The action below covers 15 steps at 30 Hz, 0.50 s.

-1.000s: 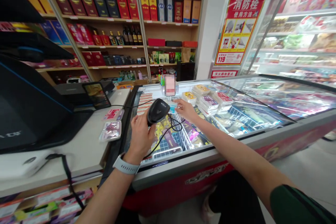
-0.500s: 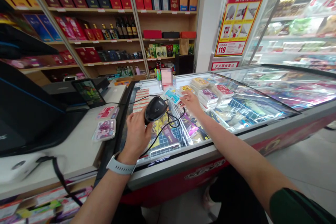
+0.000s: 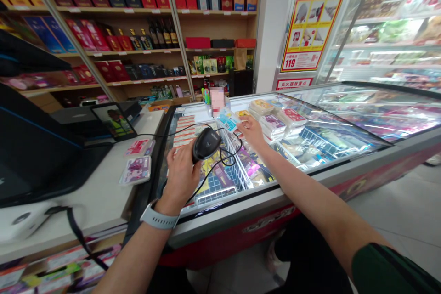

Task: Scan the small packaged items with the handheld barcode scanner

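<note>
counter (image 3: 103, 193): pale top at left; two pink-purple flat packs (image 3: 136, 170) lie on it near the freezer edge, a dark screen (image 3: 113, 120) behind them.
left hand (image 3: 181, 174): fingers clenched round the handle of the scanner (image 3: 206, 143); grey watch (image 3: 158, 218) on the wrist.
scanner position: held above the glass lid of the freezer (image 3: 310, 179), head sticking out past the thumb and forefinger, just left of the right hand's pack.
scanner axis: long axis runs from the palm up and to the right; head faces up-right toward the teal pack.
scanner look: black, glossy rounded head, black cable (image 3: 220, 165) looping down from it over the glass and another run going back to the counter.
right hand (image 3: 253, 133): fingers pinching a small teal pack (image 3: 227, 121) by its right edge, pack raised just above the lid and tilted.
teal pack look: flat, rectangular, light blue-teal print with white; details too small to read.
stacks (image 3: 275, 124): flat packs piled on the lid just right of the right hand, yellow, purple, red tops.
shelves (image 3: 138, 32): boxed bottles behind, red, blue, gold.
</note>
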Each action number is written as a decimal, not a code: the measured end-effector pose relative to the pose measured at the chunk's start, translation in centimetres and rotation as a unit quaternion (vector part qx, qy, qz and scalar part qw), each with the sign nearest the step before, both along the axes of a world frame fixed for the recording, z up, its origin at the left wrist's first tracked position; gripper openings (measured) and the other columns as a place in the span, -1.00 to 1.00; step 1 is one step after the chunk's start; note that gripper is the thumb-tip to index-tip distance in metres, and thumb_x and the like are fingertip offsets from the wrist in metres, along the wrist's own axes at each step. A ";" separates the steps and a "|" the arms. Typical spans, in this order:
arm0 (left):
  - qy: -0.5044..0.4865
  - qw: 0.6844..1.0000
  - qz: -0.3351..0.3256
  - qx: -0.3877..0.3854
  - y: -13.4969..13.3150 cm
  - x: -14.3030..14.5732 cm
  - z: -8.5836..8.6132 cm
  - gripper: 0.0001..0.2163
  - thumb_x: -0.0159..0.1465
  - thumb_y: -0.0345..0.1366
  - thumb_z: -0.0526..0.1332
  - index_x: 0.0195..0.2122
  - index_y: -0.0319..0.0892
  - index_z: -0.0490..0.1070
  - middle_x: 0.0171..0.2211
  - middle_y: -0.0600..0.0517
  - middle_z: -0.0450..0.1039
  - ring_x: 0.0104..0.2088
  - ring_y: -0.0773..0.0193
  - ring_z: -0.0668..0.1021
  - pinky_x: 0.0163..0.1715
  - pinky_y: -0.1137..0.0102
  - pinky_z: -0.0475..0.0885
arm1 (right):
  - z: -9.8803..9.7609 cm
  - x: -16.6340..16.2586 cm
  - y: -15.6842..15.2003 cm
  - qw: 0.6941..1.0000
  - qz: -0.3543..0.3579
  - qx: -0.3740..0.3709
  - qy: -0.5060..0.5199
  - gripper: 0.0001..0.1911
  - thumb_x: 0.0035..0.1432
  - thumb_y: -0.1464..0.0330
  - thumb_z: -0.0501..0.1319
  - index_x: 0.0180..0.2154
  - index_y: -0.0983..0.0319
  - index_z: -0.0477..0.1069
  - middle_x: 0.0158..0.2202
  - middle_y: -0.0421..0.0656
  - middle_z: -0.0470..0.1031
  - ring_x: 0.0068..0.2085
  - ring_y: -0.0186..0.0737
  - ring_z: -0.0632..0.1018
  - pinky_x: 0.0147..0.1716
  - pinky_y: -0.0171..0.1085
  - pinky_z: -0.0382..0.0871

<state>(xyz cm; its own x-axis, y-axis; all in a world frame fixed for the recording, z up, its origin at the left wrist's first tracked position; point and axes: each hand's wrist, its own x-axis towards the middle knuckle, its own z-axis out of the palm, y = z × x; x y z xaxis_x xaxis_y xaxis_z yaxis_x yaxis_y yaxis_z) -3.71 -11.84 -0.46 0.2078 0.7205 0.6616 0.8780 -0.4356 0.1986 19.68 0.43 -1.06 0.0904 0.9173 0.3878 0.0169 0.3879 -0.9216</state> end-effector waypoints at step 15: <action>0.017 1.000 0.004 0.006 0.2 0.1 -0.1 -0.50 0.24 -0.34 0.06 0.22 -0.24 0.10 0.00 -0.19 0.44 0.03 0.04 0.46 0.17 0.07 0.08 | 0.0 0.0 -0.1 1.000 0.004 -0.009 -0.003 -0.61 -0.04 0.16 0.26 -0.18 0.18 0.27 -0.47 -0.30 0.41 -0.40 -0.25 0.59 -0.63 -0.42 0.39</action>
<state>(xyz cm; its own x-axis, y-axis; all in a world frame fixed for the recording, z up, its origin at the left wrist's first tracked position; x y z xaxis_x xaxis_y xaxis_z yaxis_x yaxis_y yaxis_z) -3.64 -11.66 -0.61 0.2238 0.7149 0.6624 0.8875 -0.4304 0.1646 19.64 0.33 -1.02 0.0809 0.9245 0.3725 0.0191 0.3722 -0.9279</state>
